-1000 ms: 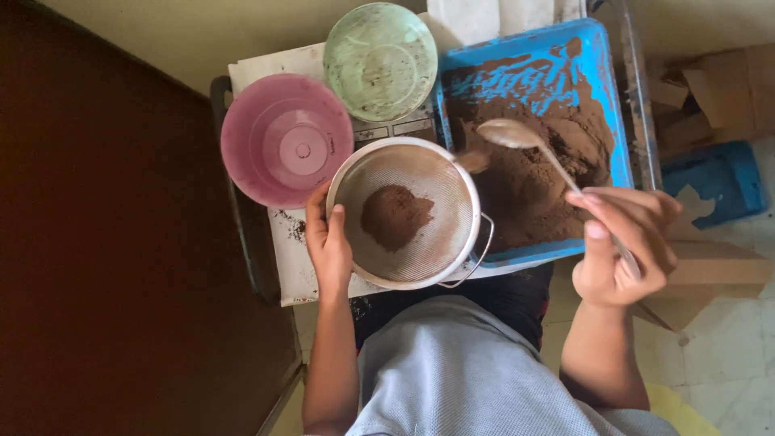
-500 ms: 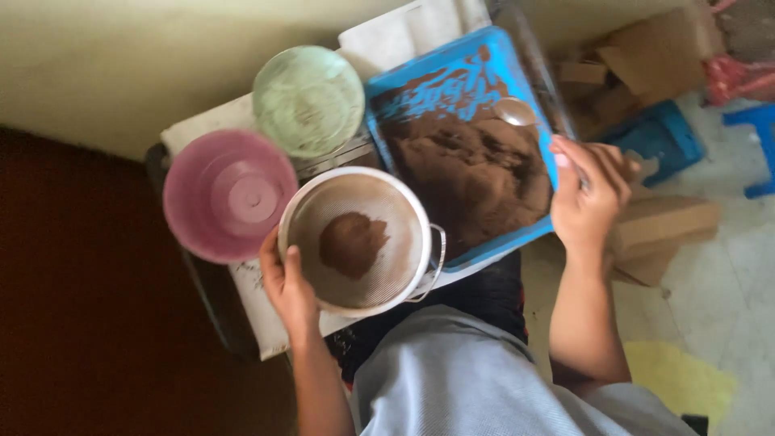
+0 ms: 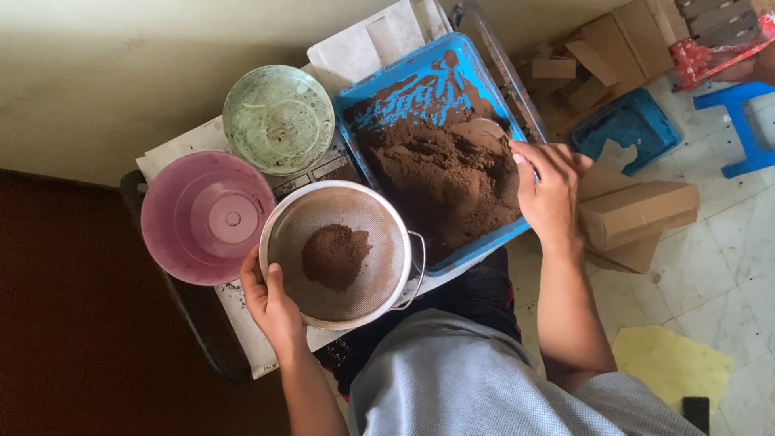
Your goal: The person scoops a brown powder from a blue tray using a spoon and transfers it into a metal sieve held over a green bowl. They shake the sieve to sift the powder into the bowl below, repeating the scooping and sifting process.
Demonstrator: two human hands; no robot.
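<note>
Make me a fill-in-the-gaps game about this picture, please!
1. The left hand holds the rim of a round ____ with brown powder inside.
2. The right hand dips a spoon into the ____ tray of brown powder.
3. Beside the pink bowl sits a ____ bowl.

Missing words: sieve; blue; green

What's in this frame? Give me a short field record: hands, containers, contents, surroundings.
left hand: grips the rim of the round sieve
sieve contents: small mound of brown powder in the mesh
right hand: over the blue tray, holding a spoon dipped in the powder
tray contents: large pile of brown powder
other containers: pink bowl and green bowl, both empty apart from smudges
surface: white sheet under the bowls
surroundings: cardboard boxes on a tiled floor
</note>
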